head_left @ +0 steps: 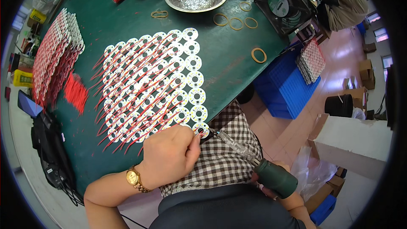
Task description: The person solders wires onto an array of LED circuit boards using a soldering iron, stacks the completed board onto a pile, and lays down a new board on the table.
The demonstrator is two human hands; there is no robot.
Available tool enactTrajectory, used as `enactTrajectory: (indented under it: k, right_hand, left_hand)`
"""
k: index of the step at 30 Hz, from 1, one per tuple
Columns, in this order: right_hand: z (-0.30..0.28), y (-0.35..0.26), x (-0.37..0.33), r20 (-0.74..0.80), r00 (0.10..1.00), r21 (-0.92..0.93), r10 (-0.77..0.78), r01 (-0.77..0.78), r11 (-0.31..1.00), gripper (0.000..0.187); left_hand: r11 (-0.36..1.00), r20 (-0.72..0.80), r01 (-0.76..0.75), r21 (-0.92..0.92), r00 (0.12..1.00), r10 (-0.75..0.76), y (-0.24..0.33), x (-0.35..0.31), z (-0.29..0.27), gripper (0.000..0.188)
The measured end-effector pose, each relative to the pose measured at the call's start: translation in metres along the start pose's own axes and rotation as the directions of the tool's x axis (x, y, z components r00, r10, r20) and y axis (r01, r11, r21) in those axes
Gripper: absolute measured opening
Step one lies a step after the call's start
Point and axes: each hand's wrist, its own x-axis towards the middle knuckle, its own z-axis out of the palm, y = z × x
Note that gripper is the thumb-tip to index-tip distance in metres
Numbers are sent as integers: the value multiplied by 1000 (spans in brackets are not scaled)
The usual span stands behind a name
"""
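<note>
At the near edge of the dark green table (229, 55) lies a grid of white ring-shaped circuit boards trailing thin red wires (153, 85). By its lower right corner, the left hand (169, 154) has its fingers curled tight, though I can't tell whether they pinch a wire. The right hand (281, 166) grips a dark-green-handled soldering iron (275, 179), its tip near the corner ring.

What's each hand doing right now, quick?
Left hand: closed at the corner disc; can't tell if it's pinching anything.
Right hand: closed, holding the soldering iron.
</note>
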Motion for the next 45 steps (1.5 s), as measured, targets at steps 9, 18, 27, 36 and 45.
enactTrajectory:
  k: [9, 18, 27, 36, 45]
  right_hand:
    - [-28, -56, 29, -144, 968, -127, -208, 190, 973, 39]
    - [-28, -57, 38, -195, 953, -30, -232, 231, 972, 33]
    - [-38, -74, 39, -145, 950, -189, -276, 247, 950, 29]
    - [-35, -74, 30, -73, 993, -220, -97, 79, 972, 48]
    - [-24, -72, 25, -50, 960, 369, 274, -238, 899, 51]
  left_hand:
    - [997, -45, -26, 74, 999, 29, -1, -1, 8, 17]
    - [997, -26, -28, 76, 999, 30, 0, -1, 6, 18]
    - [998, -38, -44, 44, 998, 45, -2, 0, 7, 19]
    - [985, 174, 7, 175, 984, -38, 11, -1, -26, 22]
    - [955, 50, -275, 108, 961, 271, 8, -4, -28, 22]
